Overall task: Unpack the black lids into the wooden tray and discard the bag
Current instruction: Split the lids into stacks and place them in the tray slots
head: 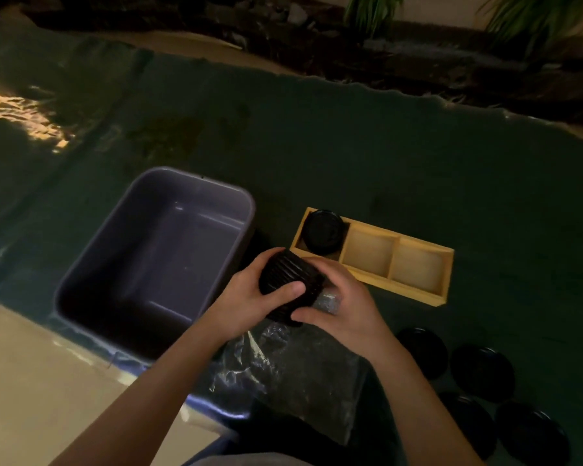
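Note:
Both hands grip a stack of black lids (pixel 288 282) lying on its side above the green cloth. My left hand (pixel 249 297) wraps its left end, thumb across the ribs. My right hand (pixel 342 302) closes on its right end, where a clear plastic bag (pixel 303 364) trails down beneath the wrists. The wooden tray (pixel 414 295) with three compartments lies just right of the hands. A stack of black lids (pixel 323 232) fills its left compartment; the other two hold nothing.
A grey plastic bin (pixel 115 250) stands open to the left. Several loose black lids (pixel 482 371) lie on the green cloth (pixel 350 146) at the lower right. Bare tan floor shows at the lower left, plants and soil along the far edge.

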The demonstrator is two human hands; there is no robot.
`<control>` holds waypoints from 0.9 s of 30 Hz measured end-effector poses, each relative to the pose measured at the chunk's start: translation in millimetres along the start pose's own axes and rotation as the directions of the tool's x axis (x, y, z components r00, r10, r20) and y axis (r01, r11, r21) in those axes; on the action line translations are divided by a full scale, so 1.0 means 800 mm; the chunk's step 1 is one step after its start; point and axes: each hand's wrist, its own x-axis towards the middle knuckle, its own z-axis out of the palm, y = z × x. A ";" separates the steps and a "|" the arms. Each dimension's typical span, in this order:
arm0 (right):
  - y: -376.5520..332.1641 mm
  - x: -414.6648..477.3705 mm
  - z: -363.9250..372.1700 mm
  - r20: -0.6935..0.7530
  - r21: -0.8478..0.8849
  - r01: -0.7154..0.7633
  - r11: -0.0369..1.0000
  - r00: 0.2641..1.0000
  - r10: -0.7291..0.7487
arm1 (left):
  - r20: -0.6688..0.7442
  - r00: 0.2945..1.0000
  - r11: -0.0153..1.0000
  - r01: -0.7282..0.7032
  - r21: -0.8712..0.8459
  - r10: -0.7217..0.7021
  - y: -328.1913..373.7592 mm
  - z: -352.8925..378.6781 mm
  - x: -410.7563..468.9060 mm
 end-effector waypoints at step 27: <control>-0.017 -0.065 -0.025 -0.277 -0.258 -0.018 0.966 0.959 -0.056 | 0.187 0.966 0.981 -0.190 0.047 0.178 0.049 0.029 0.008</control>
